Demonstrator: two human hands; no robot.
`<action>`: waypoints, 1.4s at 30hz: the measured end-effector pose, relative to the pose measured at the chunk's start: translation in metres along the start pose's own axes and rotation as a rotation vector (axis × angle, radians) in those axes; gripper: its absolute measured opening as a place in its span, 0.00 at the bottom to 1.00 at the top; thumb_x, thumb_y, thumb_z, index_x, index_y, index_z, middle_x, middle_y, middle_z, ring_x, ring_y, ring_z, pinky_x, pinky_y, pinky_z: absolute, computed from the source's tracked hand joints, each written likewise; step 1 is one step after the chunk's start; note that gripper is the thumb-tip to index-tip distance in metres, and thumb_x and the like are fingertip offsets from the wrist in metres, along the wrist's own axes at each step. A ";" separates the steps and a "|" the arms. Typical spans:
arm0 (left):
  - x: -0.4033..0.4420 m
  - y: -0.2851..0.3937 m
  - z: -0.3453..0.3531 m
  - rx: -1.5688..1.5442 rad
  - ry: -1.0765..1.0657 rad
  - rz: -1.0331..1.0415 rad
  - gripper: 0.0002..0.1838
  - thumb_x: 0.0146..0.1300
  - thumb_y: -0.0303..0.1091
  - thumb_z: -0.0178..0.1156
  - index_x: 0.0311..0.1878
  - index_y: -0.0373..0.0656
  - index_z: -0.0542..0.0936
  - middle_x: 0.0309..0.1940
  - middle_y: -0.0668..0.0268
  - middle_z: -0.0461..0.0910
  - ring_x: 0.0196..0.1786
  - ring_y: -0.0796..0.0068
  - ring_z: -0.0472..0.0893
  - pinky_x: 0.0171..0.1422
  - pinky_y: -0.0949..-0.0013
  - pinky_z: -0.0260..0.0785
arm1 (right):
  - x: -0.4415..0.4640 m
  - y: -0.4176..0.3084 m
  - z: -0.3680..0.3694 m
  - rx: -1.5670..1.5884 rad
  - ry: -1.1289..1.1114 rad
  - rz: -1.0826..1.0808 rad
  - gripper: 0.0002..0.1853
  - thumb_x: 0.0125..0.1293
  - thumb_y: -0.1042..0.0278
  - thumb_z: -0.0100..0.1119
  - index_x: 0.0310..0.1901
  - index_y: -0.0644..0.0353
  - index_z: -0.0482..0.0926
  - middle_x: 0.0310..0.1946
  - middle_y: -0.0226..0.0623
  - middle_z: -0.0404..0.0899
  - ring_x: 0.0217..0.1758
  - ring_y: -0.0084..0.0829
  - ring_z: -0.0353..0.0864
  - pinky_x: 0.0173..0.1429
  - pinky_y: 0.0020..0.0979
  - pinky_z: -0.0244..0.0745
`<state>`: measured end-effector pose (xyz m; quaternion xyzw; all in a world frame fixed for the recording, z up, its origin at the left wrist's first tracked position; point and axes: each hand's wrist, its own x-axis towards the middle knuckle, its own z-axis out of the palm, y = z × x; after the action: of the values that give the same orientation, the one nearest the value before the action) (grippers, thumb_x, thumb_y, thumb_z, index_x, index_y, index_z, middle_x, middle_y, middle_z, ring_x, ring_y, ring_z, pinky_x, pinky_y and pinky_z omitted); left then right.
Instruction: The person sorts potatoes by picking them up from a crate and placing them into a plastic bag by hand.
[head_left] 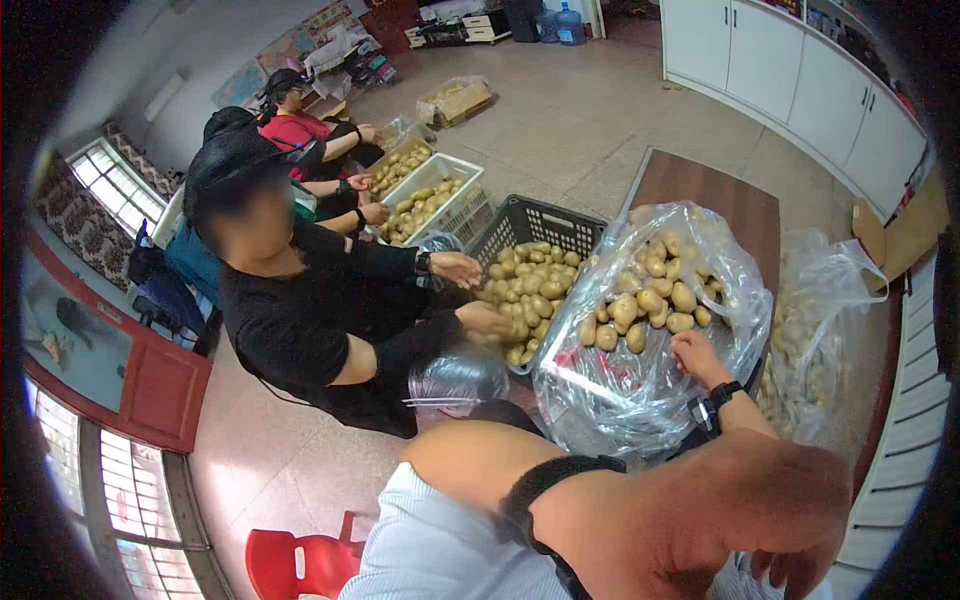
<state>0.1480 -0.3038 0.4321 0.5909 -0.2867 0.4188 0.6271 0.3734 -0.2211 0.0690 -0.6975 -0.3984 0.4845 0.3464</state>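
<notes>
My right hand, with a dark watch, is at the front edge of a potato pile. Its fingers are closed; what they hold, if anything, is hidden. The potatoes lie in a large clear plastic bag spread over a brown table. My left hand looms blurred and very close to the camera at the lower right, over my right forearm. Its fingers are too smeared to read. A black band circles the left arm.
A person in black reaches both hands over a dark crate of potatoes. Behind, other people sit by white crates of potatoes. Another plastic bag stands at right, a red chair at lower left, white cabinets beyond.
</notes>
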 end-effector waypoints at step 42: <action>0.019 0.018 0.012 -0.173 -0.012 -0.176 0.18 0.62 0.46 0.64 0.33 0.38 0.78 0.27 0.67 0.77 0.27 0.76 0.79 0.27 0.76 0.69 | -0.001 0.006 0.006 -0.174 -0.021 -0.156 0.06 0.61 0.70 0.56 0.33 0.63 0.79 0.22 0.32 0.78 0.17 0.22 0.74 0.23 0.26 0.70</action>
<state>0.1439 -0.3126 0.4591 0.5599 -0.2724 0.3324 0.7084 0.3694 -0.2238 0.0622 -0.6867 -0.4957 0.4269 0.3169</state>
